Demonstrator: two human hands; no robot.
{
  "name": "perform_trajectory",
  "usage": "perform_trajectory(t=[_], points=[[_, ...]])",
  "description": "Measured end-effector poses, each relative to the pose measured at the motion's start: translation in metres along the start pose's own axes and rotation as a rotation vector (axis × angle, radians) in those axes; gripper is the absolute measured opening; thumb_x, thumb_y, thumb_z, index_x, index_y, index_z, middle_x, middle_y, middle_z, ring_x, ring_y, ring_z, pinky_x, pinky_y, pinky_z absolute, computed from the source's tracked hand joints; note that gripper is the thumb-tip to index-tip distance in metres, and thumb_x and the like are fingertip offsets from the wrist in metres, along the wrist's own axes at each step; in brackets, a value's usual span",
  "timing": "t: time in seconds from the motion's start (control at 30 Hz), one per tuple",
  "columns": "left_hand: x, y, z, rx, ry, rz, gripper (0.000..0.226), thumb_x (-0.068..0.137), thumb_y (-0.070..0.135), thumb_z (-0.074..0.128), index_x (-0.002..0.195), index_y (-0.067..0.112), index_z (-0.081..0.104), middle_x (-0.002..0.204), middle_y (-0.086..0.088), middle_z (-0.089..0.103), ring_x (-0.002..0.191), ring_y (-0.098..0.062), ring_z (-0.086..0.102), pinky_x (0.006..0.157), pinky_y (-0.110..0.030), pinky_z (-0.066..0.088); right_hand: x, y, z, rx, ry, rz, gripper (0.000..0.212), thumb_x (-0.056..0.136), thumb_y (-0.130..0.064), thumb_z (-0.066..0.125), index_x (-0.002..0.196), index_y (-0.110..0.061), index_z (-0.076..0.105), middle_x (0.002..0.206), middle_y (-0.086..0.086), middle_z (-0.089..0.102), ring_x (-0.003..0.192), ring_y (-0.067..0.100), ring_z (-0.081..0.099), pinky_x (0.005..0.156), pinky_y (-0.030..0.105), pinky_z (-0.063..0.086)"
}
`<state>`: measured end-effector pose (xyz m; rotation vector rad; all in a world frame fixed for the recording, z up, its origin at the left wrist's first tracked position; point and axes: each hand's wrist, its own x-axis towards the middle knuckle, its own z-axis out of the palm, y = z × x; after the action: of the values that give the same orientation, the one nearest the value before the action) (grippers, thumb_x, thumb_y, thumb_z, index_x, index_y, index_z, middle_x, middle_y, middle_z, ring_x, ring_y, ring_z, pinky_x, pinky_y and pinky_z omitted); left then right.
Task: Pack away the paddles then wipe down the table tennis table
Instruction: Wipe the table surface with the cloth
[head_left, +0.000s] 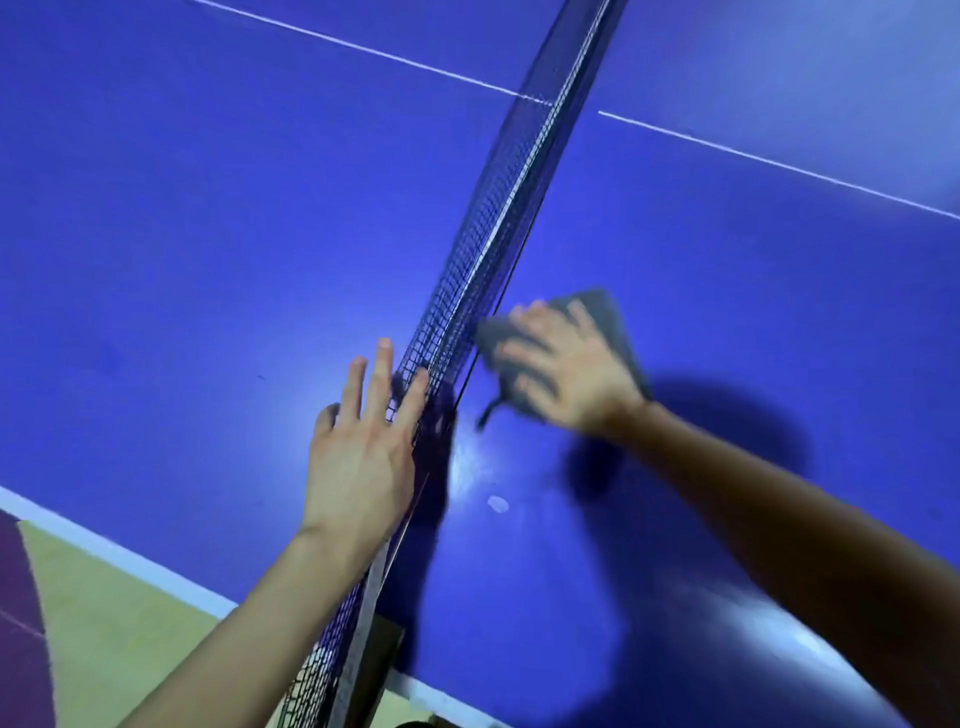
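The blue table tennis table (208, 234) fills the view, split by a dark net (498, 228) that runs from the bottom centre to the top right. My right hand (566, 364) lies flat with spread fingers on a grey cloth (608, 317), pressing it on the table just right of the net; the hand is motion-blurred. My left hand (363, 441) rests with straight fingers against the net's left side, near its lower end. No paddles are in view.
A white centre line (779, 163) crosses the table behind the net. The white side edge (104, 545) runs along the lower left, with tan and maroon floor (104, 639) beyond it. The net post clamp (379, 660) sits at the near edge. A small pale smudge (497, 503) marks the surface.
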<state>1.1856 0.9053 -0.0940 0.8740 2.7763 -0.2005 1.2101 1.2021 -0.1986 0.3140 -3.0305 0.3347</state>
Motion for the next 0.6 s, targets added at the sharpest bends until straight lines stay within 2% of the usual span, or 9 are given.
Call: perform_trajectory(t=[0.07,0.13,0.2,0.33,0.43,0.5,0.6], points=[[-0.003,-0.005,0.000,-0.026,0.008,-0.023,0.081,0.088,0.020,0.072,0.163,0.024,0.039,0.176,-0.018,0.016,0.155,-0.045,0.033,0.095,-0.056,0.053,0.032,0.051,-0.011,-0.036,0.100,0.416,0.050,0.105,-0.051,0.049,0.152,-0.036,0.059,0.174,0.007,0.040,0.163,0.035,0.032,0.129,0.071,0.016],[-0.008,-0.008,0.002,-0.044,0.013,-0.024,0.082,0.091,0.027,0.071,0.165,0.028,0.034,0.175,-0.019,0.017,0.152,-0.047,0.037,0.093,-0.056,0.055,0.049,0.058,-0.011,-0.069,0.152,0.690,0.054,0.104,-0.053,0.046,0.154,-0.036,0.057,0.176,0.008,0.036,0.165,0.034,0.027,0.131,0.070,0.010],[-0.013,-0.010,0.004,-0.085,-0.004,-0.023,0.084,0.092,0.028,0.071,0.166,0.030,0.031,0.175,-0.019,0.018,0.148,-0.048,0.042,0.089,-0.057,0.058,0.049,0.010,-0.002,-0.070,0.151,0.715,0.054,0.102,-0.052,0.046,0.153,-0.037,0.056,0.178,0.009,0.032,0.166,0.034,0.024,0.130,0.073,0.007],[-0.021,-0.007,0.005,-0.105,-0.043,-0.007,0.090,0.089,0.026,0.074,0.167,0.029,0.030,0.174,-0.020,0.020,0.141,-0.045,0.048,0.079,-0.054,0.060,0.016,-0.131,0.017,0.018,0.040,0.379,0.055,0.100,-0.043,0.049,0.153,-0.034,0.059,0.179,0.010,0.029,0.168,0.035,0.016,0.130,0.073,0.006],[-0.025,-0.001,0.008,-0.095,-0.044,0.007,0.089,0.090,0.029,0.073,0.168,0.028,0.029,0.174,-0.020,0.018,0.139,-0.044,0.049,0.076,-0.053,0.060,-0.021,-0.127,0.017,0.076,0.057,0.270,0.052,0.104,-0.038,0.052,0.156,-0.032,0.058,0.179,0.005,0.031,0.168,0.028,0.019,0.133,0.066,0.009],[-0.026,0.003,0.011,-0.118,-0.039,0.023,0.086,0.092,0.031,0.071,0.167,0.028,0.029,0.175,-0.018,0.016,0.140,-0.044,0.049,0.076,-0.052,0.060,-0.079,-0.088,0.010,0.068,0.104,0.402,0.051,0.106,-0.039,0.056,0.156,-0.031,0.059,0.179,0.003,0.031,0.168,0.026,0.022,0.133,0.065,0.013],[-0.031,0.006,0.017,-0.150,-0.044,0.053,0.085,0.094,0.031,0.068,0.168,0.028,0.025,0.176,-0.016,0.011,0.142,-0.044,0.047,0.082,-0.053,0.060,-0.195,-0.039,-0.009,-0.032,0.187,0.785,0.054,0.106,-0.046,0.054,0.157,-0.031,0.058,0.179,0.004,0.032,0.167,0.028,0.024,0.131,0.067,0.016]])
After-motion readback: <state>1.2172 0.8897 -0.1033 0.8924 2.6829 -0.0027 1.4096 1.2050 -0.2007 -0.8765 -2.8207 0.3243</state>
